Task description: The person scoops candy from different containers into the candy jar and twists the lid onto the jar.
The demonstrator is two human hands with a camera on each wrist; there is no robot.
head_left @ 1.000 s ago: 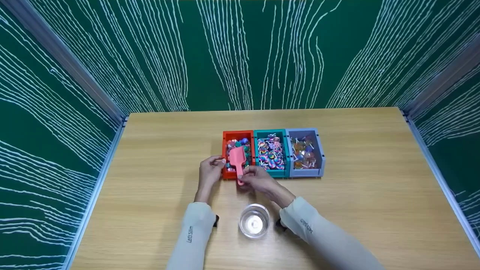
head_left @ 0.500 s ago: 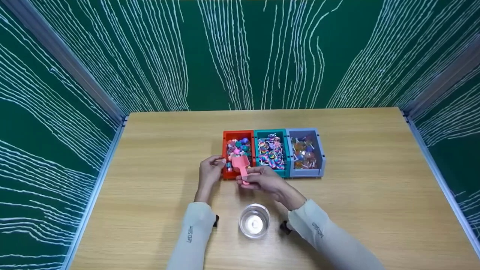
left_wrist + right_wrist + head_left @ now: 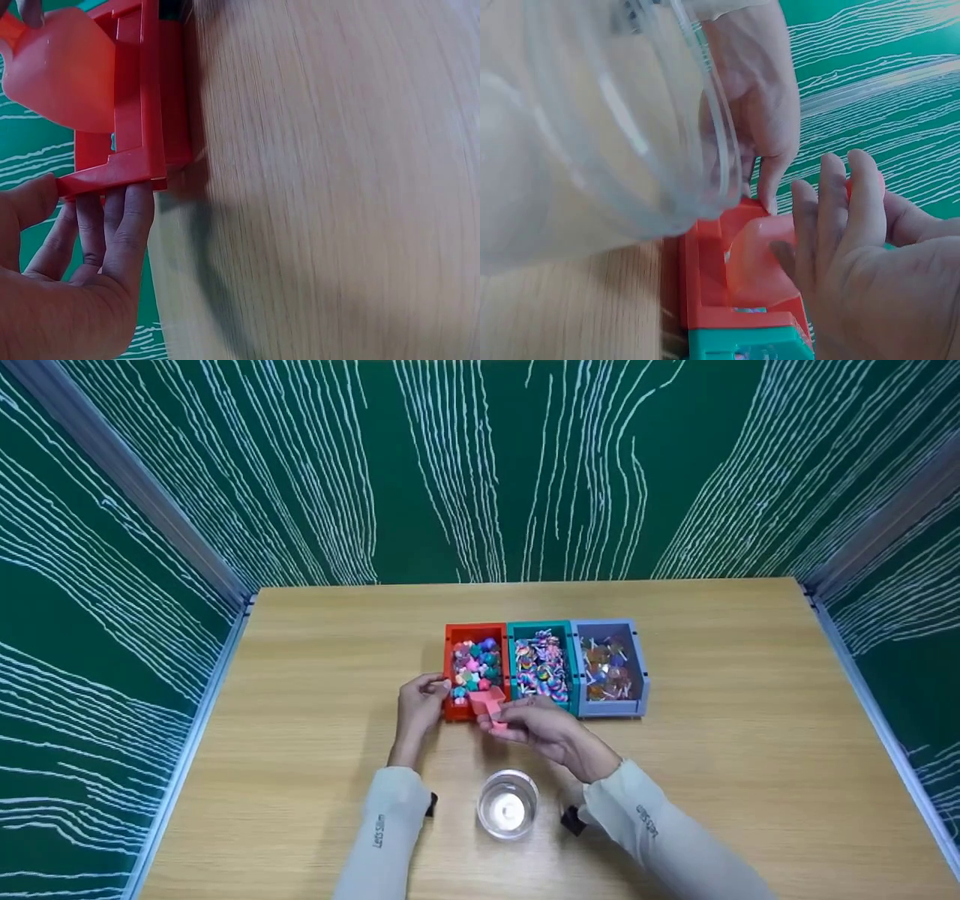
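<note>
My right hand (image 3: pixel 551 731) holds a small pink scoop (image 3: pixel 486 702) by its handle, over the front of a red bin (image 3: pixel 477 628). The scoop's blade is tilted; the left wrist view shows its smooth underside (image 3: pixel 67 71) close above the bin's front wall. My left hand (image 3: pixel 421 703) grips the bin's left side, with the thumb at the rim and the fingers against the outer wall (image 3: pixel 135 169). Small colourful pieces (image 3: pixel 478 666) fill the bottom of the bin. A clear round jar (image 3: pixel 508 804) stands on the table between my forearms.
Right of the red bin, a teal bin (image 3: pixel 540 625) holds tiny striped lollipop-like pieces, and a lavender bin (image 3: pixel 611 708) holds translucent ones on sticks. All three stand side by side on the wooden table (image 3: pixel 735 750). Green panels (image 3: pixel 450 472) with wavy white lines surround it.
My right hand has drawn the scoop back toward the red bin's front edge and tilted it, uncovering the pieces inside. The left hand and the jar have stayed put.
</note>
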